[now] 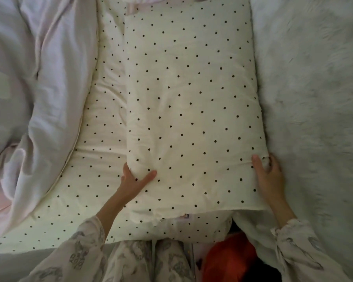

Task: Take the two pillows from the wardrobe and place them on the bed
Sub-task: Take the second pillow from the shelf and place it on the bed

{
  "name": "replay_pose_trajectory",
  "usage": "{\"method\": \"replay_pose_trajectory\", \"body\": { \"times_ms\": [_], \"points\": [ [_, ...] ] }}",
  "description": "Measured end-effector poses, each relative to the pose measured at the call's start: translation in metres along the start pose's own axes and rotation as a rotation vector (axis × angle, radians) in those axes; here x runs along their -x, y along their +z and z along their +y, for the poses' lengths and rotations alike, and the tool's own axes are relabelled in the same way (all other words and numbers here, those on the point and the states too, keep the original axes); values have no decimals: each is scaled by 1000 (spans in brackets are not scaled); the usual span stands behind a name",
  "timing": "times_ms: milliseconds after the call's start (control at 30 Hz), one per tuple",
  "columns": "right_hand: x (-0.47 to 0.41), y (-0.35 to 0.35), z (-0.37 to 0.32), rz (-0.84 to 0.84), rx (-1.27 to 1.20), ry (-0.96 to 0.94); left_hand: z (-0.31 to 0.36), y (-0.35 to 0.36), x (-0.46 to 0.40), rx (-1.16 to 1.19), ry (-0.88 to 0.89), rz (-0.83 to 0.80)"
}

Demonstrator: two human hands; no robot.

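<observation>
On the bed's dotted sheet (94,180) lies the dotted pillow (192,98), lengthwise between pink duvet (49,78) and fuzzy blanket (314,98). Left hand (134,180) pinches its near-left corner, right hand (270,174) clasps the right edge, probably squaring it up. Second pillow unseen.

Dotted bed (94,180), pillow (192,102) on it (duvet (49,88) beside)

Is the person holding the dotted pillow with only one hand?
No: the left hand grips one side of the dotted pillow and the right hand grips the other side.
</observation>
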State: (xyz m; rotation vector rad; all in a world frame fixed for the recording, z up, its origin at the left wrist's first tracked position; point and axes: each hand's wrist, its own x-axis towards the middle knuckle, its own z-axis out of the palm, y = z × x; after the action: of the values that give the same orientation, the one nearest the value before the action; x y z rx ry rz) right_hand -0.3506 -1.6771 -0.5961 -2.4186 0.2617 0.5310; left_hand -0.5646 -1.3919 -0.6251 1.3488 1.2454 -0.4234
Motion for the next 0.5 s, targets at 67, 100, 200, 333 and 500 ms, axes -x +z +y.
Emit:
{"method": "replay_pose_trajectory", "body": {
  "times_ms": [67,100,200,333,500],
  "points": [
    [-6,6,-4,-13,61,47,2,0,-3,-7,-59,-34],
    [-7,9,-6,-2,73,78,4,1,-3,-20,-71,-33],
    [6,16,-17,74,162,-27,10,6,8,-386,78,145],
    [15,15,-33,106,510,-518,36,10,7,-934,625,263],
    [3,27,-54,-91,713,-516,78,32,-17,-1091,636,141]
  ]
}}
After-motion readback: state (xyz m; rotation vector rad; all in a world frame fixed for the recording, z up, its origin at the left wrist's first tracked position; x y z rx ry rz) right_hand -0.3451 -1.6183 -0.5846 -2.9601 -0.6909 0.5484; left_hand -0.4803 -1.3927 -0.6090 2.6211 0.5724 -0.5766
